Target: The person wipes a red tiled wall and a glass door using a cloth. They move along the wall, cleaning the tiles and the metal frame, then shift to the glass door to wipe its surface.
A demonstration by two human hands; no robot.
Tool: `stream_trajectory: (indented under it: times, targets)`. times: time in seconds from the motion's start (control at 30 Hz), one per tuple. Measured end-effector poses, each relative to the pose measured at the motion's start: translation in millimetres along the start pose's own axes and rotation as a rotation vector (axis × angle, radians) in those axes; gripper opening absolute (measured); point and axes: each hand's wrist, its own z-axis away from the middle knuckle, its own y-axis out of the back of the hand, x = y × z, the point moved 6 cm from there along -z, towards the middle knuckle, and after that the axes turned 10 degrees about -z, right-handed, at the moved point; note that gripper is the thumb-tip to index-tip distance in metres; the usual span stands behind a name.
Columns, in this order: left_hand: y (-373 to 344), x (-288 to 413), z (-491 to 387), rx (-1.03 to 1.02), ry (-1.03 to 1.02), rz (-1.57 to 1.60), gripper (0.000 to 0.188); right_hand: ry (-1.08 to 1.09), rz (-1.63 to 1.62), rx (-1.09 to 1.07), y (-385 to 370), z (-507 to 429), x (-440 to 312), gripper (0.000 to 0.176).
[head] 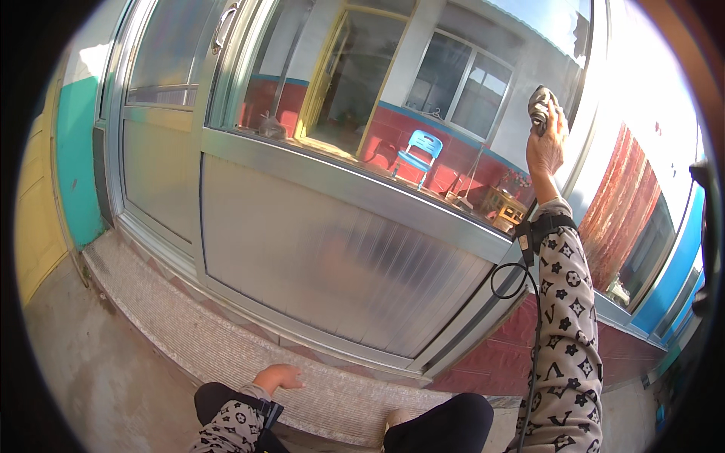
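Note:
My right hand [548,144] reaches up and grips a bunched, dark-and-light cloth [541,107], held against the upper right part of a glass pane [391,68]. The pane sits in an aluminium sliding door [351,187] with a ribbed metal lower panel [340,255]. Low in front, my left hand [280,376] hangs near my knee, its fingers loosely spread with nothing in them. Through or reflected in the glass appear a blue folding chair [419,153], a yellow door frame and a window.
A metal pull handle [225,28] is on the door's left stile. Below runs a ribbed stone step [226,368] above a concrete floor [73,340]. A cable [535,340] hangs along my right sleeve. To the right are a red-tiled wall base [493,357] and a window with a reddish curtain [617,209].

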Motion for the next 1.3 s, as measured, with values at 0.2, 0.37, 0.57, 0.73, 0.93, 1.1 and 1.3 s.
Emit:
stream_trajectory:
  times: [0.2,0.37,0.57,0.73,0.93,1.1,1.3]
  targets:
    - [8,12,-1,0.036,-0.018,-0.056,0.069,-0.034,0.008,0.017,-21,43,-44,0.064]
    - [9,22,-6,-0.026,-0.039,-0.059,0.069,0.402,-0.23,-0.336,-43,109,-148,0.068]
    - [6,21,-6,0.075,-0.062,-0.054,0.068,0.584,-0.339,-0.62,-57,149,-195,0.074]
    - [6,19,-4,0.034,-0.041,-0.072,0.066,0.538,-0.189,-0.352,-53,99,-162,0.065]
    - [19,28,6,-0.001,-0.008,-0.057,0.066,0.1,-0.14,0.017,-62,25,-120,0.056]
    - [17,28,2,0.0,-0.043,-0.093,0.069,0.398,-0.278,-0.149,-82,89,-192,0.057]
    - [2,17,-10,-0.017,-0.038,-0.051,0.07,0.559,-0.365,-0.454,-83,155,-238,0.066]
